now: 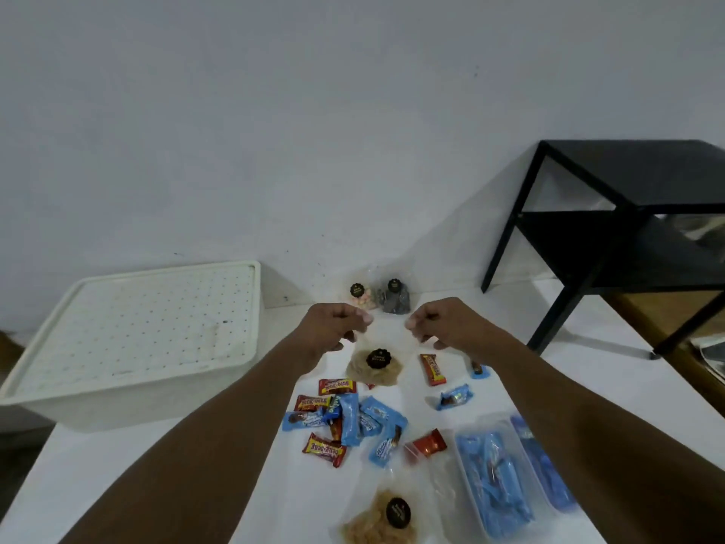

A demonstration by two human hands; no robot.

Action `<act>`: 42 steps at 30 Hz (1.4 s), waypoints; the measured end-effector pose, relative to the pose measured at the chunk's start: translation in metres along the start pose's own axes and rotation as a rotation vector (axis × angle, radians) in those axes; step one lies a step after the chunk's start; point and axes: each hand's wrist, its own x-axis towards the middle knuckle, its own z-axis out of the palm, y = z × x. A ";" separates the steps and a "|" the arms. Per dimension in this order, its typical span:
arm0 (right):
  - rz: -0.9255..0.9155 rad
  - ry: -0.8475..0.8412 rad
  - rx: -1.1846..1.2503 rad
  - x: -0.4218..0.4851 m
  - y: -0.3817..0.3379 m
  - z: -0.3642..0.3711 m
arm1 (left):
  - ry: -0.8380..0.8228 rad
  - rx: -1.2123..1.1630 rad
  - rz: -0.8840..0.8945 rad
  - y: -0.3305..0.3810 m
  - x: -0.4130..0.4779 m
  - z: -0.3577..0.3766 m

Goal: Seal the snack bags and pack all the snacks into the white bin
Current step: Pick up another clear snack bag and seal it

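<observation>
A clear snack bag (pixel 376 367) with brown crumbly snack and a round black label stands on the white table. My left hand (pixel 333 327) pinches its top left corner and my right hand (pixel 435 323) pinches its top right corner. The white bin (pixel 129 386), lid on, sits at the left. A second brown snack bag (pixel 382 520) lies at the near edge. Two more clear bags, one with pale sweets (pixel 363 298) and one with dark pieces (pixel 394 298), stand by the wall. Several small wrapped bars (pixel 345 420) in red and blue lie scattered in the middle.
A clear tray (pixel 494 477) of blue-wrapped snacks and a second blue pack (pixel 541 465) lie at the near right. A black side table (pixel 627 214) stands on the right, past the white table. The wall runs behind everything.
</observation>
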 end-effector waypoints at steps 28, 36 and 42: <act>-0.218 0.189 0.230 0.017 -0.085 0.044 | 0.052 -0.158 0.173 0.051 -0.012 -0.050; -0.267 0.170 0.215 0.012 -0.100 0.050 | 0.074 -0.185 0.186 0.062 -0.020 -0.052; -0.281 0.158 0.232 0.012 -0.100 0.051 | 0.080 -0.121 0.219 0.065 -0.022 -0.058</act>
